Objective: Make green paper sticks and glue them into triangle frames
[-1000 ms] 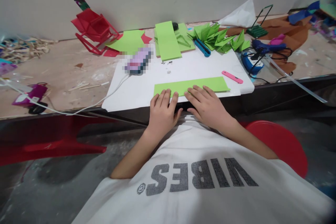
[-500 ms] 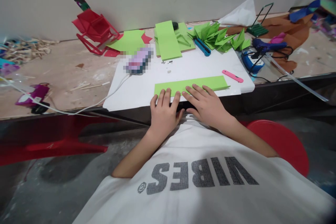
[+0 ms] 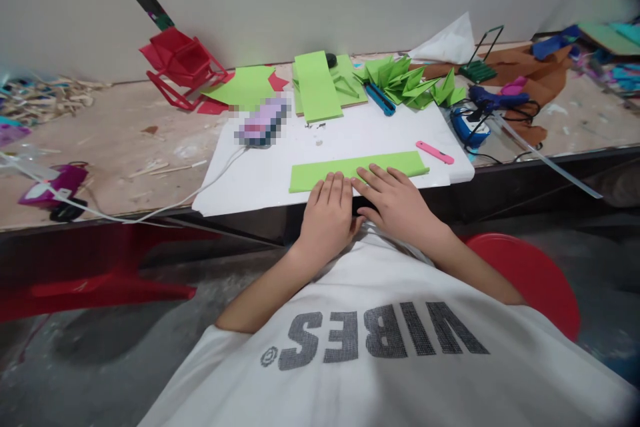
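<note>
A long strip of green paper (image 3: 320,173) lies near the front edge of a white board (image 3: 235,187). Its near edge looks folded or rolled, with a narrow end sticking out at the right. My left hand (image 3: 329,213) rests flat on that near edge, fingers stretched out side by side. Beside it my right hand (image 3: 393,203) presses on the paper too, its fingers spread and pointing away from me. The fingertips cover part of the folded edge. A pink cutter (image 3: 435,153) lies just beyond the strip's right end.
On the board lie a blurred phone (image 3: 263,121) with a white cable, green sheets (image 3: 317,87) and a blue cutter (image 3: 381,100). Folded green paper pieces (image 3: 400,80) sit behind. A red miniature chair (image 3: 183,67) stands left; a blue glue gun (image 3: 500,99) lies right.
My left hand has slid right along the paper's near edge, closer to my right hand, and its fingers have drawn together. The right hand stays nearly in place. The view has shifted slightly.
</note>
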Available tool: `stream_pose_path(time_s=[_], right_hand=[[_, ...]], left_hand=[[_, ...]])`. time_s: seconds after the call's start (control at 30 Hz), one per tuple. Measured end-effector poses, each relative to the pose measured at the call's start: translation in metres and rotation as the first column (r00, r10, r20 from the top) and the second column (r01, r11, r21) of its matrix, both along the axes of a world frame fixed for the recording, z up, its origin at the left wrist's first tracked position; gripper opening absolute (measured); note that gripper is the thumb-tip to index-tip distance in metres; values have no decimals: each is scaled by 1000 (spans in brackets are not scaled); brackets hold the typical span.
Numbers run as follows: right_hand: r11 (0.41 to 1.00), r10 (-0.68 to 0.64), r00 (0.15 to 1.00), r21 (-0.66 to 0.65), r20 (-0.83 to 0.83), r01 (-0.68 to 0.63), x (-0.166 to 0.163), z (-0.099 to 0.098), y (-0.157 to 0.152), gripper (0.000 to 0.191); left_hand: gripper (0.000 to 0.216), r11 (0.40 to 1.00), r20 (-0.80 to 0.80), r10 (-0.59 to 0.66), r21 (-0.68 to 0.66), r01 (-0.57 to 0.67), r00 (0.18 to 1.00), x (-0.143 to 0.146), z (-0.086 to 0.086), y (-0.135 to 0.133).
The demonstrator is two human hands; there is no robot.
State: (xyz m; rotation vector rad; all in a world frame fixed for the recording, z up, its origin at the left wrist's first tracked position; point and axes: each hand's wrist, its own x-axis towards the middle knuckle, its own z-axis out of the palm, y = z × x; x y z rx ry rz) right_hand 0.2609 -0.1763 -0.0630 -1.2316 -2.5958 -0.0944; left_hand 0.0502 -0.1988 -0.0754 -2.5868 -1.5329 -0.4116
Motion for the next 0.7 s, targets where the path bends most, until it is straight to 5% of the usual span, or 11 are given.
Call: stream_pose_path(time_s=[0.37,0.7], right_hand=[[999,-46,999,20,22,46,18,0,-2,57],[992,-91,996,87,14,89,48,-10,3,55]], left_hand=[[71,991,39,132,16,-133,990,-14,7,-9],[75,970,57,218,96,-223,974,-46,-4,-14]])
